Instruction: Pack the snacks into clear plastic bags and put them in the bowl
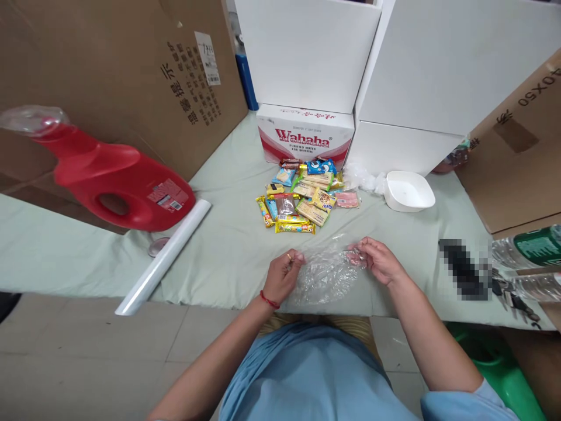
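Note:
A clear plastic bag (326,278), crinkled and see-through, is stretched between my two hands over the front edge of the table. My left hand (284,276) pinches its left upper corner, thumb against fingers. On the other side my right hand (379,260) grips the bag's right upper edge with bent fingers. The bag looks flat, with nothing I can make out inside. Just beyond it lies a pile of wrapped snacks (313,213), with yellow, blue, brown and green packets, apart from both hands.
Behind the snacks stands a Wahaha water carton (307,137). A white bowl (409,192) sits right, beside crumpled clear plastic (363,178). Leftward are a red detergent bottle (127,187) and a white roll (164,257). Keys (517,304) and bottles (537,245) lie far right.

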`<state>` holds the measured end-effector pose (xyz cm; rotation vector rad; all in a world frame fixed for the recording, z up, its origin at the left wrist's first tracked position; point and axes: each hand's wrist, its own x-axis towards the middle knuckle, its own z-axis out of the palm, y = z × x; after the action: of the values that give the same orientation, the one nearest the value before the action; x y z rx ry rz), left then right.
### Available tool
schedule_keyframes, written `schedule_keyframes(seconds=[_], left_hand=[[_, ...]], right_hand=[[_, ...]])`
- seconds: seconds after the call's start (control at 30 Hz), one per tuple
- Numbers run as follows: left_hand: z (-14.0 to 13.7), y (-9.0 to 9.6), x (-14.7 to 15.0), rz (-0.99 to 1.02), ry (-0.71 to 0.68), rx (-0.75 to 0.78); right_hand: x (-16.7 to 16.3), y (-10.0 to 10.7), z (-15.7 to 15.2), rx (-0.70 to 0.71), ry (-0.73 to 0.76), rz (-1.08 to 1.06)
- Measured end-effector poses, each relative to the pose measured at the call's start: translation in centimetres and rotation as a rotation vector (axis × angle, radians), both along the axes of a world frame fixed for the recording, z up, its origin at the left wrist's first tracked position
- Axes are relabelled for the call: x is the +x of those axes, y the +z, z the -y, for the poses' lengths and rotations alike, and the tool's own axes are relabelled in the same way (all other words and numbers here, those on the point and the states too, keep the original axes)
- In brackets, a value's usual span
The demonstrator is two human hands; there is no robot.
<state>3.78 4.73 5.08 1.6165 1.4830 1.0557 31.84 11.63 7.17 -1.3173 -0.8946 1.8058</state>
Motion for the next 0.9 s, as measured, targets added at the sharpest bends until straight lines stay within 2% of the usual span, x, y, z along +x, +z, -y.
schedule_keyframes(seconds=[0.1, 0.2, 0.33, 0.4, 0.47, 0.57, 0.7, 0.83, 0.9], left_hand=[[-0.3, 0.1, 0.3, 0.184, 0.069, -0.128], [-0.7, 0.3, 0.9, 0.46, 0.161, -0.255], [-1.4, 0.1, 1.5, 0.721, 0.282, -0.422], [-1.8, -0.3, 1.7, 0.699, 0.317, -0.427], [-2.2, -0.8, 1.6, 0.617, 0.344, -0.366], [-2.5, -1.3, 1.2, 0.524, 0.404, -0.239], [-2.2, -1.7, 0.4, 0.439, 0.461, -0.094], [-1.4, -2.7, 0.2, 0.392, 0.501, -0.002], [-0.8, -3.0, 0.3, 0.397, 0.439, -0.029]], right_hand=[[0.5, 0.1, -1.4, 0.01, -0.081, 0.049], [0.6, 0.2, -1.8, 0.073, -0.166, 0.076], [0.4, -0.3, -1.0, 0.121, -0.18, -0.036], [0.2, -0.9, -0.3, 0.136, -0.13, -0.042], [0.0, -1.6, 0.2, 0.154, -0.101, 0.042], [-0.2, -2.2, 0.5, 0.2, -0.166, 0.171], [0.4, -2.6, 1.1, 0.317, -0.242, 0.195], [2.5, -2.8, 2.0, 0.376, -0.045, 0.37], [3.7, -2.2, 1.8, 0.448, 0.002, 0.547]])
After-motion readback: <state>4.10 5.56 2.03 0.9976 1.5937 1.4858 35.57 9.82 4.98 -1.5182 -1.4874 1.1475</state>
